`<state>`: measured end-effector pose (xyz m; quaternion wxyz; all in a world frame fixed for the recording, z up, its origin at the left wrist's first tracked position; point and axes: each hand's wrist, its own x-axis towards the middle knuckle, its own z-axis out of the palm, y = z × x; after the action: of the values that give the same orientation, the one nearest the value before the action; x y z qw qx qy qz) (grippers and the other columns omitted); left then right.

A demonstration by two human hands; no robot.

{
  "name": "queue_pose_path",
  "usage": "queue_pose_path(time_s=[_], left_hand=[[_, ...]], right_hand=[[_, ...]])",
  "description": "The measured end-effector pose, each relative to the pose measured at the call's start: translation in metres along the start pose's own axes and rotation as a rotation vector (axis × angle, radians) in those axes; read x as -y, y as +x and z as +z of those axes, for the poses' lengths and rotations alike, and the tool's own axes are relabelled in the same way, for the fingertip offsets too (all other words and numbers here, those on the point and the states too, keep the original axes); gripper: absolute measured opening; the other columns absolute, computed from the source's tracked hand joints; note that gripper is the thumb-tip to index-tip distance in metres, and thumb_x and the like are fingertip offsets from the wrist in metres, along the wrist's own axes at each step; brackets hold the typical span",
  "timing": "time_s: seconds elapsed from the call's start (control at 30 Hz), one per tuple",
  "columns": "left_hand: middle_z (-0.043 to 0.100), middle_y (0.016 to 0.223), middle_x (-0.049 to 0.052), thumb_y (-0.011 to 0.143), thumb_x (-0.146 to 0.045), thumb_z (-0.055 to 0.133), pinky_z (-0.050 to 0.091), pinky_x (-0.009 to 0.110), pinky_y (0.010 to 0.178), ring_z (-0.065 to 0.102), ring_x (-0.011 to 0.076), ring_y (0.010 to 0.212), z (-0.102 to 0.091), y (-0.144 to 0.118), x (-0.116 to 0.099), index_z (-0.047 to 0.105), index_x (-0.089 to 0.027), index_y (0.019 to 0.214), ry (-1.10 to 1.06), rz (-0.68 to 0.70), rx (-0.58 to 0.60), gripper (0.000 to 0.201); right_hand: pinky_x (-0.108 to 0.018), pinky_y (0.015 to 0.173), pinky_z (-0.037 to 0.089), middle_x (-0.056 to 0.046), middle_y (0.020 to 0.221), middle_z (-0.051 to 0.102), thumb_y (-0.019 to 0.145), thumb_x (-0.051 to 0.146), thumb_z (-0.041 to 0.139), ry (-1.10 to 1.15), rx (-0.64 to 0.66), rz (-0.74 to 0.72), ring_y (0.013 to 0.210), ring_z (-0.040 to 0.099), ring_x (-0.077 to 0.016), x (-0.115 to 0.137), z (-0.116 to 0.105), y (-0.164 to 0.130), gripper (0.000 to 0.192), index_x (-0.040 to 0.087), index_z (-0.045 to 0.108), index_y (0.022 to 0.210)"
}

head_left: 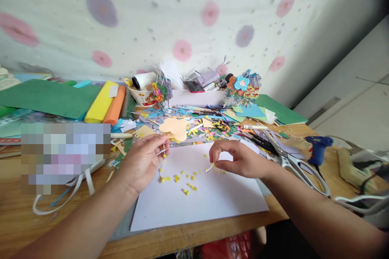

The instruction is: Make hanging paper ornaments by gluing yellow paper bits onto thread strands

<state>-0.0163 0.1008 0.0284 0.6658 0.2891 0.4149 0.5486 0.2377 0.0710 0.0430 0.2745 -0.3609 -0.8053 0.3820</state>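
Observation:
Pinched between the thumb and fingers of my left hand (142, 164) is a peach paper flower (174, 128). Thin pale strands with small yellow bits hang below it by my fingers. My right hand (238, 158), thumb and forefinger pressed together, grips a short thin white stick (209, 167) with a yellow speck near its upper end. Both hands hover over a white sheet of paper (194, 210). Small yellow paper bits (191, 186) lie scattered on the sheet between the hands.
Paper scraps (221, 125) cover the table's back. Scissors (285, 156) and a blue glue gun (317, 147) lie right. Behind stand a cup (144, 97), a white holder (194, 98) and paper flowers (243, 85). Yellow (101, 103) and orange rolls (115, 105) lie left.

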Motion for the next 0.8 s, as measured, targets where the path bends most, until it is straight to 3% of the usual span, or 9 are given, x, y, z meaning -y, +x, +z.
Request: queue_pose_path(time_s=[0.13,0.27,0.43,0.67,0.8], left_hand=[[0.063,0.064,-0.001,0.053,-0.02,0.084,0.047,0.023,0.059,0.057,0.011,0.065,0.002,-0.001,0.002,0.07,-0.016,0.063,-0.054,0.001,-0.013,0.018],[0.063,0.063,0.0,0.056,-0.02,0.083,0.046,0.022,0.059,0.056,0.0104,0.064,0.002,-0.002,0.001,0.07,-0.015,0.062,-0.094,0.042,0.002,0.015],[0.066,0.068,0.001,0.06,-0.021,0.081,0.047,0.025,0.064,0.06,0.0117,0.067,0.001,-0.003,0.002,0.07,-0.016,0.06,-0.127,0.065,0.03,0.012],[0.07,0.071,0.002,0.06,-0.02,0.08,0.049,0.026,0.069,0.062,0.0119,0.068,0.001,-0.005,0.004,0.072,-0.017,0.065,-0.205,0.072,0.028,0.01],[0.071,0.074,0.003,0.06,-0.021,0.081,0.05,0.025,0.069,0.062,0.0118,0.069,0.002,-0.005,0.005,0.072,-0.018,0.065,-0.226,0.091,0.026,0.011]], right_hand=[[-0.025,0.059,0.044,-0.001,0.07,0.063,0.077,0.025,0.068,0.37,-0.242,0.128,0.062,0.056,-0.0124,0.021,0.028,0.027,0.012,0.019,0.057,0.075],[-0.025,0.055,0.043,0.0,0.065,0.061,0.072,0.029,0.068,0.385,-0.473,0.162,0.058,0.054,-0.0122,0.027,0.056,0.058,0.015,0.02,0.057,0.07],[-0.026,0.052,0.045,0.001,0.061,0.059,0.073,0.028,0.064,0.151,-0.632,0.13,0.055,0.053,-0.0133,0.027,0.074,0.079,0.011,0.022,0.056,0.068],[-0.03,0.061,0.045,-0.002,0.067,0.063,0.079,0.015,0.055,-0.406,-0.794,-0.061,0.063,0.057,-0.017,0.026,0.09,0.081,0.011,0.023,0.056,0.071],[-0.031,0.061,0.043,-0.004,0.066,0.063,0.082,0.014,0.052,-0.616,-0.851,-0.138,0.064,0.056,-0.0189,0.027,0.095,0.084,0.014,0.022,0.056,0.073]])
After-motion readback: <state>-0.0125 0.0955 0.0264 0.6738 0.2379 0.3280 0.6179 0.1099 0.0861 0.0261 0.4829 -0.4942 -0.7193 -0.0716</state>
